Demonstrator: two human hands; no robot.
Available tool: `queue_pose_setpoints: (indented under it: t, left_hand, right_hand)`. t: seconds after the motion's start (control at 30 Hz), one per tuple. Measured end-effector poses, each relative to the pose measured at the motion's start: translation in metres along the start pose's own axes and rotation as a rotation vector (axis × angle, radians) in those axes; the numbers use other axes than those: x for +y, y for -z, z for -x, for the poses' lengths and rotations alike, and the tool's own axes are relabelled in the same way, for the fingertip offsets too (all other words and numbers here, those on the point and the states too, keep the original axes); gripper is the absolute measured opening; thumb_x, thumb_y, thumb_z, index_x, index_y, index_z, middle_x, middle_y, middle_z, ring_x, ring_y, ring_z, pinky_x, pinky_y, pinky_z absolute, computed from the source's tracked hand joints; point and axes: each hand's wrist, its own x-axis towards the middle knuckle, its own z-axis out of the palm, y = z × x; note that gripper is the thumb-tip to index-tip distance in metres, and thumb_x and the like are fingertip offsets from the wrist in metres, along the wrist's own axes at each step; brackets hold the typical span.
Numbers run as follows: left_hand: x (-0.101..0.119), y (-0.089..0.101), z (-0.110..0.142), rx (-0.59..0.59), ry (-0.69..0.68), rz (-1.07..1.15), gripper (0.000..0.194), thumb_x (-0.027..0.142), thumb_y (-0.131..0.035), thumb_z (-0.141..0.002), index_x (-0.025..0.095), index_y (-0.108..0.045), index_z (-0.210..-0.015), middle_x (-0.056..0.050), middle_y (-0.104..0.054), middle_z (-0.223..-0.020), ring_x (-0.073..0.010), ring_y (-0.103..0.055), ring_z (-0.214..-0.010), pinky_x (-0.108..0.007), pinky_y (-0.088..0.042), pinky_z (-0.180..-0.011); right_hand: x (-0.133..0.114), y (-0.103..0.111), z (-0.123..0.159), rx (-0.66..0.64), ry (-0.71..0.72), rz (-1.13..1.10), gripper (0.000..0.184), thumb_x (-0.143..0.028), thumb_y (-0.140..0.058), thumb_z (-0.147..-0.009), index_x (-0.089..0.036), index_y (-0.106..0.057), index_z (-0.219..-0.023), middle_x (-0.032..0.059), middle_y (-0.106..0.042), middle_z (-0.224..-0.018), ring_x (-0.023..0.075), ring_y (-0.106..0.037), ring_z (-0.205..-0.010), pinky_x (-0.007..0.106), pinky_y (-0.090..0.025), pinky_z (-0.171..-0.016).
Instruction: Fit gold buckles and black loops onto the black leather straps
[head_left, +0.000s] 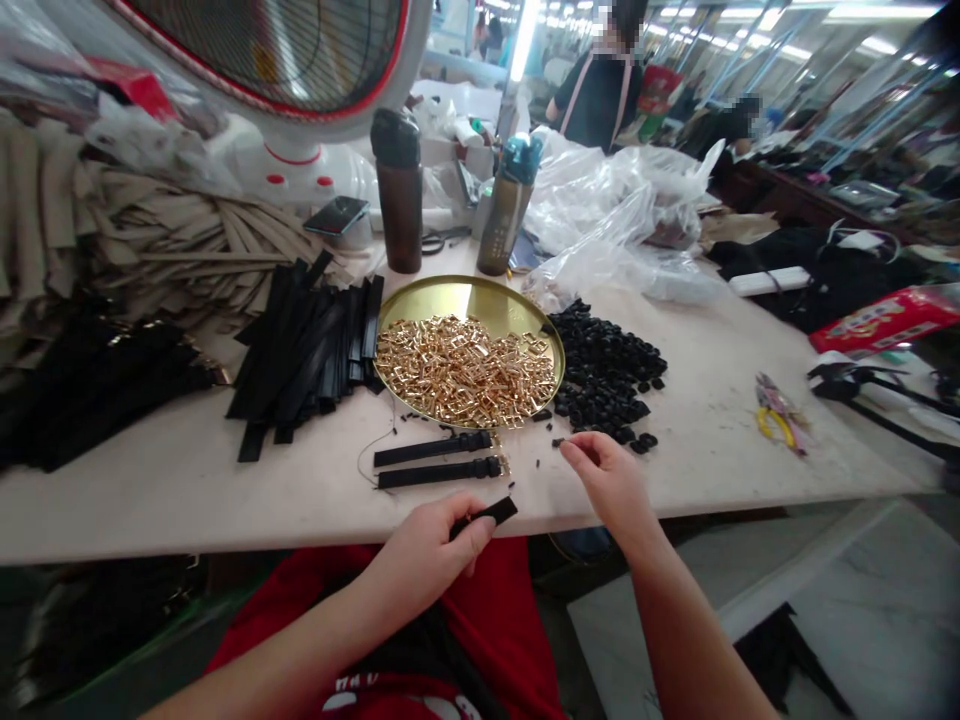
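My left hand (442,540) is closed around a flat black strap (496,514), whose end sticks out over the table's front edge. Between thumb and forefinger, my right hand (609,482) pinches a small black loop (558,442) just above the tabletop. Beyond it spreads a pile of small black loops (600,370). A round gold tray (480,295) holds a heap of gold buckles (465,370). In front of the tray lie two black straps (439,472) side by side, with gold buckles at their right ends.
Stacked black straps (300,360) and beige strips (187,240) lie at the left under a fan (300,60). Two bottles (401,200) stand behind the tray. Clear plastic bags (615,200) are at the back, yellow-handled pliers (780,420) at the right. A person (600,95) is in the background.
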Motion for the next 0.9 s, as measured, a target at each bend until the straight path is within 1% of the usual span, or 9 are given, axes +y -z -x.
queue_pose_setpoints:
  t: [0.07,0.13,0.2,0.27,0.43,0.57,0.7,0.83,0.9]
  left_hand:
    - [0.006,0.001,0.002,0.069,-0.042,0.02,0.022,0.035,-0.042,-0.082,0.017,-0.051,-0.075,0.006,-0.047,-0.052,-0.0084,-0.043,-0.049,-0.019,-0.034,-0.051]
    - [0.01,0.001,0.004,0.13,-0.08,0.04,0.022,0.035,-0.041,-0.082,0.017,-0.053,-0.081,0.006,-0.046,-0.053,-0.0085,-0.043,-0.049,-0.018,-0.034,-0.05]
    - [0.012,0.0,0.009,0.171,-0.121,0.014,0.022,0.034,-0.041,-0.083,0.018,-0.055,-0.085,0.005,-0.049,-0.057,-0.0088,-0.045,-0.052,-0.019,-0.034,-0.051]
    - [0.01,0.0,0.016,0.198,-0.17,-0.071,0.02,0.03,-0.04,-0.082,0.018,-0.057,-0.084,0.003,-0.054,-0.063,-0.0097,-0.048,-0.057,-0.019,-0.036,-0.055]
    - [0.002,0.005,0.038,0.198,-0.191,-0.315,0.022,0.027,-0.04,-0.081,0.018,-0.058,-0.075,0.001,-0.059,-0.068,-0.0125,-0.051,-0.063,-0.02,-0.035,-0.057]
    - [0.0,0.012,0.05,0.126,-0.183,-0.357,0.023,0.027,-0.039,-0.079,0.018,-0.059,-0.072,0.001,-0.058,-0.063,-0.0125,-0.05,-0.059,-0.021,-0.034,-0.054]
    - [-0.001,0.013,0.056,0.035,-0.14,-0.277,0.021,0.026,-0.041,-0.077,0.017,-0.056,-0.065,0.002,-0.053,-0.054,-0.0107,-0.046,-0.05,-0.02,-0.03,-0.046]
    - [-0.008,0.012,0.056,-0.088,-0.049,-0.082,0.021,0.03,-0.041,-0.076,0.016,-0.054,-0.067,0.004,-0.048,-0.048,-0.0092,-0.044,-0.045,-0.019,-0.031,-0.045]
    - [-0.013,0.012,0.056,-0.094,-0.033,-0.02,0.022,0.031,-0.042,-0.076,0.016,-0.054,-0.068,0.005,-0.046,-0.047,-0.0088,-0.043,-0.044,-0.019,-0.032,-0.045]
  right_hand:
    - [-0.013,-0.006,0.02,-0.138,-0.187,-0.478,0.016,-0.037,-0.061,-0.071,-0.021,-0.057,-0.071,-0.0031,-0.046,-0.061,0.0112,-0.039,-0.054,0.026,-0.033,-0.055]
    - [-0.027,-0.016,0.04,-0.265,-0.341,-0.843,0.018,-0.037,-0.065,-0.069,-0.021,-0.058,-0.072,-0.0043,-0.045,-0.061,0.0085,-0.036,-0.052,0.023,-0.032,-0.052]
    - [-0.04,-0.027,0.059,-0.318,-0.432,-1.028,0.018,-0.033,-0.069,-0.065,-0.019,-0.06,-0.072,-0.0047,-0.045,-0.061,0.0071,-0.036,-0.052,0.02,-0.033,-0.05]
    - [-0.049,-0.037,0.074,-0.314,-0.479,-1.096,0.019,-0.031,-0.072,-0.063,-0.018,-0.061,-0.072,-0.0049,-0.046,-0.06,0.0066,-0.036,-0.052,0.019,-0.034,-0.05]
    - [-0.05,-0.048,0.096,-0.298,-0.402,-0.981,0.016,-0.034,-0.069,-0.067,-0.021,-0.061,-0.073,-0.0049,-0.052,-0.061,0.0084,-0.043,-0.057,0.02,-0.039,-0.057]
    - [-0.039,-0.05,0.107,-0.261,-0.345,-0.812,0.02,-0.04,-0.066,-0.068,-0.022,-0.061,-0.076,-0.0036,-0.057,-0.065,0.0113,-0.048,-0.059,0.023,-0.04,-0.058]
    - [-0.033,-0.053,0.116,-0.286,-0.337,-0.701,0.024,-0.044,-0.063,-0.068,-0.021,-0.06,-0.075,-0.0013,-0.058,-0.065,0.0135,-0.05,-0.057,0.025,-0.042,-0.054]
    - [-0.03,-0.056,0.121,-0.238,-0.284,-0.586,0.029,-0.046,-0.064,-0.066,-0.019,-0.06,-0.076,-0.0011,-0.058,-0.061,0.0135,-0.05,-0.055,0.026,-0.042,-0.053]
    - [-0.029,-0.058,0.121,-0.233,-0.269,-0.563,0.03,-0.048,-0.063,-0.067,-0.019,-0.06,-0.076,-0.0012,-0.058,-0.061,0.0134,-0.05,-0.055,0.025,-0.042,-0.053]
